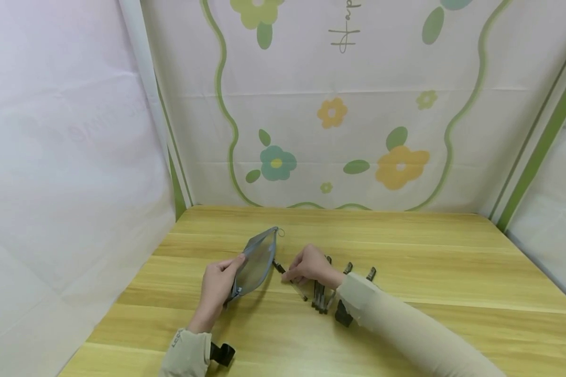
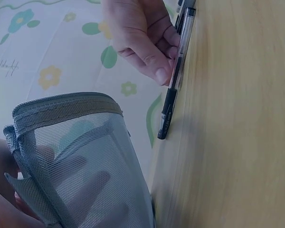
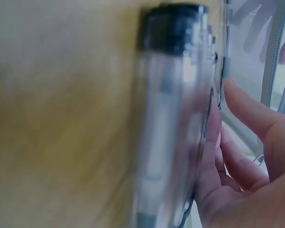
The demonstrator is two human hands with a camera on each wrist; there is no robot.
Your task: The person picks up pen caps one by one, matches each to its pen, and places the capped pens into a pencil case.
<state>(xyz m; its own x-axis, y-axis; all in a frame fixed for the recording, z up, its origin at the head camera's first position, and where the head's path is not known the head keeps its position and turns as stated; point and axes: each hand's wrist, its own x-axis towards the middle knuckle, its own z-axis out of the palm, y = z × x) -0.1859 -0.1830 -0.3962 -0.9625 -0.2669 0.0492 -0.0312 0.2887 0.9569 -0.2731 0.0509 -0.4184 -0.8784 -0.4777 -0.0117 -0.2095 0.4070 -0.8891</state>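
Observation:
My left hand [image 1: 219, 283] grips the side of a grey-blue mesh zipper pouch [image 1: 257, 264], thumb on its near face. The pouch is tilted, and some of my fingers show through the mesh [image 2: 95, 166] in the left wrist view. Just right of the pouch, my right hand [image 1: 311, 264] pinches a clear-barrelled pen with a dark grip [image 2: 175, 76]. The pen's dark end points toward the pouch. Under and beside my right wrist lie several similar pens [image 1: 318, 298], partly hidden by the hand and sleeve. One pen end [image 3: 173, 31] looms blurred in the right wrist view.
The work surface is a wood-grain table [image 1: 273, 340]. A white cloth with printed flowers [image 1: 401, 167] hangs behind it, and a white sheet [image 1: 66, 157] stands along the left side. Pen tops [image 1: 371, 273] stick out beyond my right sleeve.

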